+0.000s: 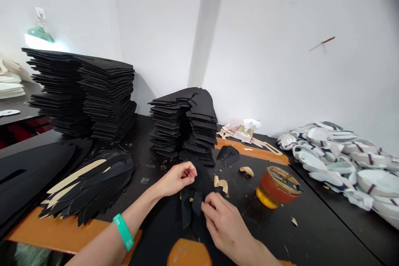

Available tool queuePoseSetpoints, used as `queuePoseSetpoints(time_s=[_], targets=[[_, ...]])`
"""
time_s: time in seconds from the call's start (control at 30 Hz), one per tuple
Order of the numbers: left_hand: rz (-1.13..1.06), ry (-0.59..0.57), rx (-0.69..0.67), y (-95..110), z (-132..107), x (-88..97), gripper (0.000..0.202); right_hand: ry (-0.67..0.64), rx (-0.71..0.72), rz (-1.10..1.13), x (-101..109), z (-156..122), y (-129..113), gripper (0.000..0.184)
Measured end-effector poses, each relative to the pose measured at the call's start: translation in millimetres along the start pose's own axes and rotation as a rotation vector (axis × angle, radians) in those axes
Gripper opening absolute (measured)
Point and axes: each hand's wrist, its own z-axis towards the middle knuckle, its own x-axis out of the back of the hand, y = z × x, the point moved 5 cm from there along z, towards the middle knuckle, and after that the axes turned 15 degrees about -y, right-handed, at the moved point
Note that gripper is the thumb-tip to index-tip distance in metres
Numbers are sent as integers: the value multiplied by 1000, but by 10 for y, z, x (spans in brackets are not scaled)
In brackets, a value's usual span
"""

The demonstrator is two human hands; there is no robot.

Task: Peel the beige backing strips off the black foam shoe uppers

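Fingers of the left hand (177,179) are curled inward, the thumb drawn up close to the fingertips; whether anything is pinched there I cannot tell. Fingers of the right hand (229,226) are bent, their tips at the right edge of a black strap-like piece (186,210); whether they grip it or merely touch it I cannot tell. That piece lies between the two hands, just below the left fingertips and directly left of the right ones, with two dark bands hanging toward the near edge. A teal wristband (123,232) circles the left forearm.

Below the piece, toward the wearer, is a rounded orange pad (189,253). Just above the right hand rests a curled tan scrap (222,184), and farther right a round container (278,188) with a reddish band and a yellow base. Beyond the hands stands a stack of black cut sheets (201,122), a small black piece (228,156) near its right side.

To the left, well apart from the fingers, black and tan strips (93,183) fan out over an orange board (62,232), with a taller black stack (106,99) behind. White and grey parts (343,158) are heaped at far right.
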Motion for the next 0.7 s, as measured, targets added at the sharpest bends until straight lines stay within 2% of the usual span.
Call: queuePoseSetpoints(time_s=[0.13,0.27,0.37,0.47,0.57,0.7], targets=[[51,-86,20,-120,62,-74,16,141,-52,-41,-22,216,78,38],[120,-98,28,-97,48,-60,15,226,-45,-64,-25,353,152,45],[145,-114,38,-51,42,-63,13,258,-34,-65,-36,374,156,33],[151,-137,54,-34,44,-77,13,273,37,-45,-59,308,99,21],[159,-150,70,-43,42,-81,18,266,152,-28,-89,144,-17,20],[172,-162,75,-52,32,-72,22,343,267,-63,-94,-142,-185,20]])
